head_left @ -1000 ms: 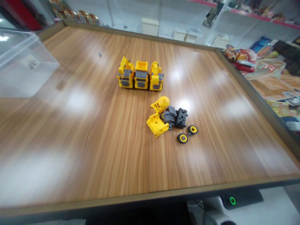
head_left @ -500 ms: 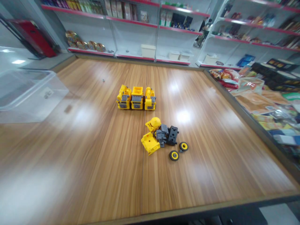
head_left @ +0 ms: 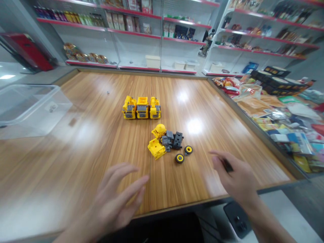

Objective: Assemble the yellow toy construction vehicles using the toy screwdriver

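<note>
My left hand point(head_left: 117, 197) hovers over the near edge of the table, blurred, its fingers apart and nothing in them. To the right, my right hand point(head_left: 234, 175) is curled round something dark point(head_left: 227, 165), mostly hidden by the fingers. Ahead of both hands lie loose toy truck parts: a yellow rounded piece point(head_left: 159, 130), a yellow body shell point(head_left: 156, 148), grey pieces point(head_left: 167, 140) and a black chassis block point(head_left: 178, 140). Nearest my right hand is a wheel pair, one wheel point(head_left: 188, 150) beside the other wheel point(head_left: 179, 158). Neither hand touches these parts.
Three yellow toy trucks point(head_left: 142, 108) stand side by side farther back. A clear plastic bin point(head_left: 32, 111) sits at the left, and a tiny piece point(head_left: 108, 92) lies far off. Packaged goods point(head_left: 253, 101) fill the right side. A phone point(head_left: 236, 219) lies below the table edge.
Both hands have come into view from below, the right one with something dark in it. The view has shifted slightly; the trucks and loose parts lie as before.
</note>
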A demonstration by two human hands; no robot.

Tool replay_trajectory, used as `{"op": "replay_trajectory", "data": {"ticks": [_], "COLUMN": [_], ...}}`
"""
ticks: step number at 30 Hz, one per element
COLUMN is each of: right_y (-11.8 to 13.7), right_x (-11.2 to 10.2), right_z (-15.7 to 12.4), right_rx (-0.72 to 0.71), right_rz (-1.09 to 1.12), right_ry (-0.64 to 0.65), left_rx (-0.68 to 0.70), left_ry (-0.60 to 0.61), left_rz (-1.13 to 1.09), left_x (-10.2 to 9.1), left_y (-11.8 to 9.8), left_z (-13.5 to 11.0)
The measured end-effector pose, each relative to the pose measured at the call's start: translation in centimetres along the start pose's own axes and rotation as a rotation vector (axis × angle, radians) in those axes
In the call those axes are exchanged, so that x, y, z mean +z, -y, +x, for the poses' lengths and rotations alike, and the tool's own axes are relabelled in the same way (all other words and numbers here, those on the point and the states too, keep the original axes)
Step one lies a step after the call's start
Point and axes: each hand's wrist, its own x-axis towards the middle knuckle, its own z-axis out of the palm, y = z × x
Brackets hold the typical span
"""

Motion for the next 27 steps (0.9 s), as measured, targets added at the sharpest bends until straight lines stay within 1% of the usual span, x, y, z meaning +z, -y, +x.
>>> {"op": "replay_trajectory", "data": {"ticks": [1,2,4,5,7,9,11,13,16,19,21,24,27], "right_y": [0.0,-0.1,-0.6,-1.1,-2.0,-2.8,-3.2,-3.4,-3.5,-3.6,-3.6,-3.4,-3.0], "right_x": [1.1,2.4,5.0,6.2,8.1,9.2,9.9,10.2,10.4,10.3,10.0,9.3,8.7], "right_z": [2.6,5.0,8.6,9.9,11.5,12.0,11.8,11.3,10.9,11.0,11.1,11.2,11.1], "right_rx": [-0.028,-0.075,-0.123,-0.147,-0.204,-0.254,-0.286,-0.301,-0.305,-0.314,-0.321,-0.333,-0.348], "right_rz": [-0.005,-0.038,-0.051,-0.054,-0.053,-0.052,-0.054,-0.057,-0.057,-0.047,-0.04,-0.027,-0.008], "right_ry": [0.099,0.2,0.274,0.305,0.361,0.406,0.443,0.47,0.494,0.513,0.517,0.525,0.54], "left_rx": [0.016,-0.034,-0.18,-0.197,-0.119,-0.084,-0.104,-0.116,-0.097,-0.08,-0.094,-0.108,-0.109], "left_ry": [0.025,0.049,0.057,0.056,0.074,0.076,0.069,0.11,0.196,0.285,0.32,0.353,0.392], "left_rz": [-0.005,-0.019,-0.05,-0.054,-0.061,-0.112,-0.163,-0.177,-0.168,-0.165,-0.155,-0.153,-0.154], "left_x": [2.0,3.9,7.2,8.2,9.2,9.1,8.5,8.0,8.2,8.8,8.9,8.5,7.7], "left_y": [0.4,0.8,1.8,2.5,3.9,5.1,6.0,6.4,6.7,6.9,7.1,7.8,8.9], "left_z": [1.3,2.5,4.6,5.3,5.9,5.9,5.7,5.5,5.5,5.4,5.5,5.5,5.7]}}
